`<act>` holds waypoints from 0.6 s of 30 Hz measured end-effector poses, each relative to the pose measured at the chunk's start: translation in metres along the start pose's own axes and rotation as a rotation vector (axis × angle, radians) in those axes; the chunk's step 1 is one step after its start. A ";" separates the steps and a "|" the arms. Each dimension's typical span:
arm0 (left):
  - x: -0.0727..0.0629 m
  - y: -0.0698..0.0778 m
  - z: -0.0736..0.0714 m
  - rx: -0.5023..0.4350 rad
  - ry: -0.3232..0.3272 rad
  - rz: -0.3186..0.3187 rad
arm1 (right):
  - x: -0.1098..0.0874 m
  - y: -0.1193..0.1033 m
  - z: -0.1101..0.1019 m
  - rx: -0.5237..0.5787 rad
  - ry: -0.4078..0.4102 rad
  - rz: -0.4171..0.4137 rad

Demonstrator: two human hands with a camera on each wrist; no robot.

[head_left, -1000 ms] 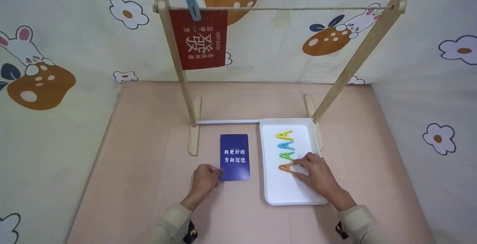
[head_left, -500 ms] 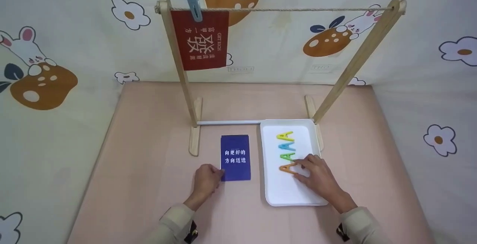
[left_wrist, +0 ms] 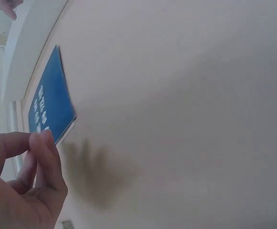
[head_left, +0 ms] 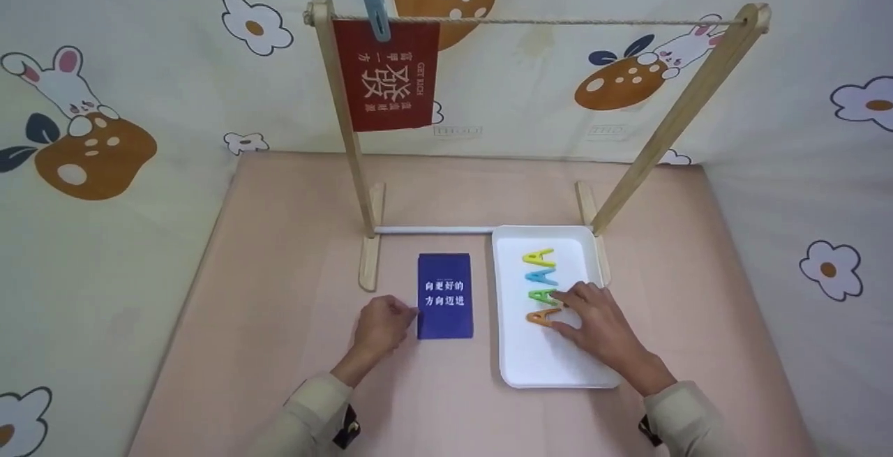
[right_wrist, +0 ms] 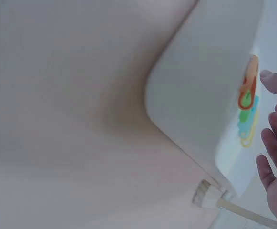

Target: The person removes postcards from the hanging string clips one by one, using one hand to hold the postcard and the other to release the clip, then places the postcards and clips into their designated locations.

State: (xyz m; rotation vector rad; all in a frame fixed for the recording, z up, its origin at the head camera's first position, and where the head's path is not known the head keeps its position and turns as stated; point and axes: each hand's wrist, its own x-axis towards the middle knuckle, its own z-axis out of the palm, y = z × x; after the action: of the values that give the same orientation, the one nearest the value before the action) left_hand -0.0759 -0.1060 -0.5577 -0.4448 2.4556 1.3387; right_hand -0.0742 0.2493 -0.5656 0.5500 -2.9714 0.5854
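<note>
My left hand [head_left: 382, 328] is at the left edge of a blue card [head_left: 446, 324] with white lettering, lying flat on the table. In the left wrist view its thumb and index fingertip meet over the near edge of the card [left_wrist: 57, 102], the other fingers curled; nothing shows in the pinch. My right hand [head_left: 603, 324] is over a white tray [head_left: 537, 366], thumb and index finger parted around the handle end of an orange clothespin [head_left: 538, 317]. In the right wrist view the thumb stands apart from the orange clothespin [right_wrist: 249, 86]. Green [head_left: 542, 296], blue [head_left: 541, 276] and yellow [head_left: 538, 257] clothespins lie behind it.
A wooden rack has a left post [head_left: 342, 94] and right post [head_left: 687, 108] with a rope [head_left: 558, 21] between them. A light-blue clothespin [head_left: 373, 3] holds a red card [head_left: 394, 111] on the rope. A white crossbar [head_left: 432, 230] runs low behind the blue card.
My left fingertips have drawn back slightly from over the blue card to its edge. My right thumb and index finger have spread wider at the orange clothespin. The head view has shifted a little.
</note>
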 end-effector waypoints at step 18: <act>-0.002 0.056 -0.041 -0.141 -0.035 0.066 | 0.052 -0.021 -0.069 -0.169 0.223 -0.451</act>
State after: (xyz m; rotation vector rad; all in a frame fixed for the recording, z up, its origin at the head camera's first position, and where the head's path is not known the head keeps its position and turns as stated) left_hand -0.1017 -0.1113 -0.4933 -0.3730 2.3762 1.5405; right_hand -0.1156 0.2396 -0.4874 1.0201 -2.5335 0.3239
